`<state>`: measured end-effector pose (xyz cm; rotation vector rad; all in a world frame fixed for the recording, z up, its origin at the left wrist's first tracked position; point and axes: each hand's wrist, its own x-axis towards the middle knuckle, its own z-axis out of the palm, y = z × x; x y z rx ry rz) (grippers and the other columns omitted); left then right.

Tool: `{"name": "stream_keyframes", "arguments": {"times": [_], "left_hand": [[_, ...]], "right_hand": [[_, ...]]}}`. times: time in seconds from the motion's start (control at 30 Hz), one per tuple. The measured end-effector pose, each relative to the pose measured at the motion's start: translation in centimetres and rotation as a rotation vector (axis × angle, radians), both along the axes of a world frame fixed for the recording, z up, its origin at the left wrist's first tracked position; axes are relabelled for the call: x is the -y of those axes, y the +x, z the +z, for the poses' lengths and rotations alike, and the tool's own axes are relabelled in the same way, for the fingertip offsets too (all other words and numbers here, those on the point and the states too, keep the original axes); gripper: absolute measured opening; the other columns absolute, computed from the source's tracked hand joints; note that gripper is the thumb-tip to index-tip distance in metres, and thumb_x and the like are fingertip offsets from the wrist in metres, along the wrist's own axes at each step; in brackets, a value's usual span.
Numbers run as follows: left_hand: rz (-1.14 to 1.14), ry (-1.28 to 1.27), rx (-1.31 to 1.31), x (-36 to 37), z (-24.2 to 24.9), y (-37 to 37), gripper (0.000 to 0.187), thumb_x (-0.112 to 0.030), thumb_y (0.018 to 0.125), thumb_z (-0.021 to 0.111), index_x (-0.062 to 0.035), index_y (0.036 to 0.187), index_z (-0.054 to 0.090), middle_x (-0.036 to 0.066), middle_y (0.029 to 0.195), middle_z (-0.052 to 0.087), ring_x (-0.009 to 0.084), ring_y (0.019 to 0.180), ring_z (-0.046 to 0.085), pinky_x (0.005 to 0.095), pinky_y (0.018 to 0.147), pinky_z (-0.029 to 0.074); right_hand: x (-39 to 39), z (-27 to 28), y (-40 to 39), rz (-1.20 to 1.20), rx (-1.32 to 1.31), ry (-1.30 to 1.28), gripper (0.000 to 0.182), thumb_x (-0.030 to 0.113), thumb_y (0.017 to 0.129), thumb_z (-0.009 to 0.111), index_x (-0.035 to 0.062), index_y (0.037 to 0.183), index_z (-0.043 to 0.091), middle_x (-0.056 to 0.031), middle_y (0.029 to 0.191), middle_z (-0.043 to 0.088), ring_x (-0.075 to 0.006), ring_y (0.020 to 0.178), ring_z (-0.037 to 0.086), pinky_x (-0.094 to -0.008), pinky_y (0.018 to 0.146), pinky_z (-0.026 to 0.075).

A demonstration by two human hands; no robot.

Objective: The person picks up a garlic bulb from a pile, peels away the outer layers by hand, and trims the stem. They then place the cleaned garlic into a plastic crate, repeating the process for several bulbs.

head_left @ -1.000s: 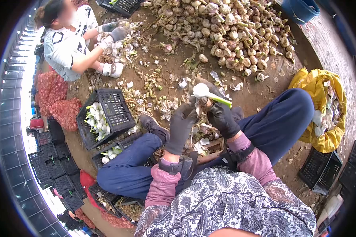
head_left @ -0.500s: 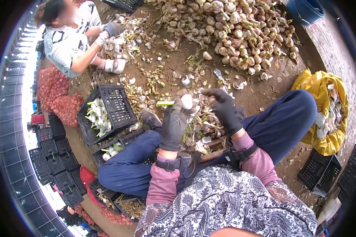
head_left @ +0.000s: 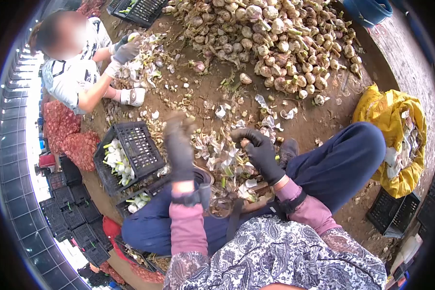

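Note:
My left hand (head_left: 180, 147), in a dark glove, is smeared by motion above my bent left knee, to the right of the black crate (head_left: 147, 152) of peeled garlic. Its fingers are too blurred to read, and no bulb shows in it. My right hand (head_left: 262, 153), also gloved, is curled closed over the litter of garlic skins (head_left: 217, 150) between my legs. Whatever its fingers may hold is hidden. White bulbs with green stems (head_left: 118, 162) lie in the tilted crate. More peeled garlic (head_left: 139, 202) sits in a second crate beside my left knee.
A large heap of unpeeled garlic (head_left: 275, 46) lies ahead. At upper left a co-worker (head_left: 75, 63) sits with gloved hands on garlic. A yellow sack (head_left: 391, 116) and a black crate (head_left: 391, 212) stand right; red net sacks (head_left: 60, 125) lie left.
My left hand has swung left toward the crate; the white bulb seen in it before no longer shows. My right hand has drawn slightly back and curled. The co-worker's hands have shifted.

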<state>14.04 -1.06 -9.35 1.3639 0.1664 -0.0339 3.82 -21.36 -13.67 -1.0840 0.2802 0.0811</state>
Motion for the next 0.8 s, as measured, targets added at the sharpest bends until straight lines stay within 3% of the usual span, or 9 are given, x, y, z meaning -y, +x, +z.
{"name": "stream_keyframes", "arguments": {"times": [0.1,0.13,0.2,0.27,0.47,0.5,0.63,0.67,0.8], "left_hand": [[-0.241,0.306,0.007,6.4,-8.5,5.1,0.036,-0.026,0.1,0.062,-0.0039,0.128,0.061,0.008,0.12,0.065,0.0152,0.099,0.067,0.0226,0.075,0.057],[-0.236,0.314,-0.025,8.3,-12.7,7.4,0.037,-0.021,0.096,0.068,-0.0019,0.127,0.062,0.01,0.118,0.068,0.018,0.101,0.065,0.0301,0.09,0.054],[-0.253,0.506,0.114,12.4,-18.7,10.9,0.045,-0.024,0.09,0.073,-0.0004,0.126,0.061,0.017,0.123,0.066,0.0298,0.108,0.065,0.0373,0.093,0.053],[-0.294,1.06,0.43,15.0,-19.7,13.3,0.051,-0.025,0.085,0.074,-0.0066,0.13,0.06,0.022,0.128,0.061,0.038,0.107,0.064,0.0437,0.093,0.053],[-0.637,1.399,0.299,16.0,-24.6,14.6,0.049,-0.018,0.076,0.075,-0.016,0.122,0.059,0.021,0.124,0.058,0.0413,0.108,0.061,0.0473,0.093,0.051],[-0.72,1.348,0.279,15.4,-23.3,14.2,0.05,-0.014,0.073,0.079,-0.0131,0.117,0.056,0.017,0.116,0.058,0.0365,0.102,0.062,0.0448,0.09,0.052],[-0.427,0.68,0.115,12.1,-21.2,9.8,0.069,-0.004,0.074,0.082,-0.0049,0.133,0.047,0.009,0.117,0.055,0.0201,0.106,0.058,0.0337,0.093,0.052],[-0.398,0.545,-0.048,12.1,-16.2,7.9,0.074,-0.003,0.077,0.08,-0.0031,0.141,0.043,0.01,0.124,0.055,0.0198,0.111,0.057,0.0325,0.096,0.051],[-0.333,0.376,-0.073,8.4,-11.0,2.6,0.067,-0.008,0.083,0.077,-0.0024,0.142,0.048,0.009,0.136,0.053,0.0206,0.119,0.057,0.0337,0.104,0.048]], "right_hand": [[0.7,-0.3,0.4,-0.065,-0.025,-0.003,0.035,-0.004,0.088,0.049,-0.0012,0.117,0.068,-0.0069,0.112,0.071,-0.0141,0.106,0.065,-0.0294,0.095,0.051],[1.0,-0.2,0.6,-0.079,-0.032,-0.027,0.034,-0.004,0.088,0.05,-0.0018,0.116,0.069,-0.007,0.112,0.071,-0.0146,0.106,0.065,-0.03,0.096,0.05],[1.7,-0.2,1.1,-0.108,-0.048,-0.079,0.032,-0.005,0.087,0.051,-0.0028,0.113,0.07,-0.0073,0.112,0.072,-0.0156,0.106,0.065,-0.0312,0.098,0.049],[1.9,-0.5,1.5,-0.123,-0.102,-0.074,0.031,-0.003,0.087,0.052,-0.0019,0.112,0.069,-0.0081,0.113,0.071,-0.0166,0.108,0.064,-0.0323,0.1,0.048],[2.2,-0.7,2.8,-0.122,-0.181,-0.058,0.03,0.0,0.09,0.054,-0.0009,0.116,0.068,-0.0075,0.112,0.07,-0.0156,0.108,0.063,-0.0323,0.1,0.048],[2.2,-0.8,3.0,-0.114,-0.196,-0.05,0.029,0.001,0.09,0.054,-0.0007,0.116,0.068,-0.0074,0.112,0.07,-0.0156,0.108,0.063,-0.0323,0.1,0.048],[2.0,-1.9,3.0,-0.098,-0.19,-0.013,0.029,0.007,0.094,0.055,-0.0005,0.12,0.066,-0.0075,0.114,0.069,-0.0163,0.107,0.064,-0.0322,0.099,0.048],[2.2,-1.7,3.0,-0.058,-0.162,0.016,0.031,0.009,0.096,0.055,-0.0008,0.123,0.065,-0.0073,0.114,0.069,-0.0155,0.105,0.064,-0.0305,0.096,0.05],[2.1,-2.5,2.0,-0.009,-0.299,0.174,0.038,0.022,0.103,0.056,0.0025,0.136,0.059,-0.0055,0.118,0.067,-0.0119,0.092,0.064,-0.0295,0.083,0.055]]}}
